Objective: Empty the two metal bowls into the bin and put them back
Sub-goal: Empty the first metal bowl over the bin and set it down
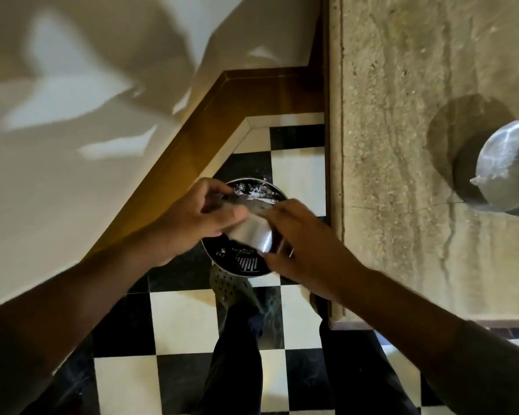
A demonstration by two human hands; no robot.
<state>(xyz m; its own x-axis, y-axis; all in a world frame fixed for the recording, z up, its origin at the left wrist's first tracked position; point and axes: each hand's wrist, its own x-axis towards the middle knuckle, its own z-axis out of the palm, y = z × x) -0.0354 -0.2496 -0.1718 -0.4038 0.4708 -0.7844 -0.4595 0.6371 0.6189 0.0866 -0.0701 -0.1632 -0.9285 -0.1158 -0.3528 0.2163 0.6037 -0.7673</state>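
A round perforated metal bin point(246, 263) stands on the checkered floor beside the counter, with crumpled waste showing inside at its far side. Over its mouth I hold a tipped metal bowl point(253, 235), shiny underside toward me. My left hand point(198, 217) grips its left rim and my right hand point(300, 247) grips its right rim. The bowl's inside is hidden from me. The second metal bowl point(505, 172) rests on the stone counter at the right edge of the view, partly cut off.
The stone counter point(402, 145) runs along the right, its edge close to the bin. A white wall with a wooden skirting point(210, 121) closes in the left. My shoe point(231, 287) and legs stand just behind the bin on black and white tiles.
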